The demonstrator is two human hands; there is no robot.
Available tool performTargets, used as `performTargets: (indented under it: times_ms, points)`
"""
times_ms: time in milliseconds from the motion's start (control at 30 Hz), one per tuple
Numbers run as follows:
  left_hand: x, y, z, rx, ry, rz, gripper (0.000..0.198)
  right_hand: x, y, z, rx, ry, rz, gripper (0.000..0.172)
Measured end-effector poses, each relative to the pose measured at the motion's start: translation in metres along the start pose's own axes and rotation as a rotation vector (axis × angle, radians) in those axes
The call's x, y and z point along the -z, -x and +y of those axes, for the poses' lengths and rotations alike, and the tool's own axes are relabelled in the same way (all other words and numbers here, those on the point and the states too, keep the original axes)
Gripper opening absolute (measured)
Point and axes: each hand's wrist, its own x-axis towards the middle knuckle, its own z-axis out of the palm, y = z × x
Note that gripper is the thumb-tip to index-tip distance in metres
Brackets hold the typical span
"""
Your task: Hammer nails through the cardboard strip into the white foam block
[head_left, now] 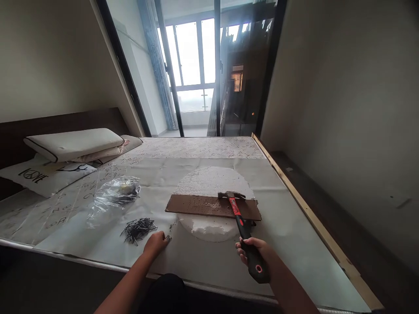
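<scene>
- The right hand (257, 250) is gripping a hammer (241, 226) by its dark handle, its head showing over the far edge of a brown board (193, 206).
- The board is lying across a round white slab (212, 179) on a pale sheet (288, 222).
- The left hand (156, 242) is making a fist, apparently pinching a few nails (168, 238); they are small here.
- Just beside it, a nail pile (139, 229) is lying near a clear plastic bag (113, 194).

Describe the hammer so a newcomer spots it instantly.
On the bed, find the brown board across a white disc. The hammer has its head over that board, handle toward the camera. Its red-and-black handle sets it apart from the dark nails.
</scene>
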Motion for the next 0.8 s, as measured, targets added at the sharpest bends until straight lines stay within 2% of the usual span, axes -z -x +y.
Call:
performTargets:
  times_ms: [100, 200, 300, 400, 500, 600, 700, 800]
  points:
    - [0.014, 0.005, 0.005, -0.062, 0.056, 0.089, 0.015, 0.002, -0.007, 0.002, -0.051, -0.128, -0.033, 0.023]
    - [0.033, 0.012, 0.021, -0.144, 0.237, 0.124, 0.022, 0.003, -0.013, 0.004, -0.052, -0.105, -0.083, 0.025]
    - [0.050, 0.012, 0.054, -0.238, 0.483, 0.144, 0.022, 0.003, -0.016, 0.004, -0.016, -0.022, -0.062, 0.029]
    - [0.058, 0.002, 0.098, -0.309, 0.676, 0.197, 0.022, 0.000, -0.016, 0.005, 0.053, 0.078, -0.024, 0.033]
    - [0.057, -0.016, 0.143, -0.327, 0.819, 0.269, 0.022, -0.006, -0.014, 0.007, 0.141, 0.229, 0.020, 0.035]
    - [0.047, -0.035, 0.178, -0.332, 0.877, 0.322, 0.021, -0.010, -0.007, 0.004, 0.227, 0.409, 0.117, 0.035]
    - [0.034, -0.050, 0.197, -0.373, 0.834, 0.353, 0.019, -0.010, 0.004, -0.003, 0.284, 0.602, 0.221, 0.032]
    - [0.024, -0.060, 0.204, -0.386, 0.758, 0.375, 0.017, -0.007, 0.015, -0.009, 0.316, 0.757, 0.273, 0.031]
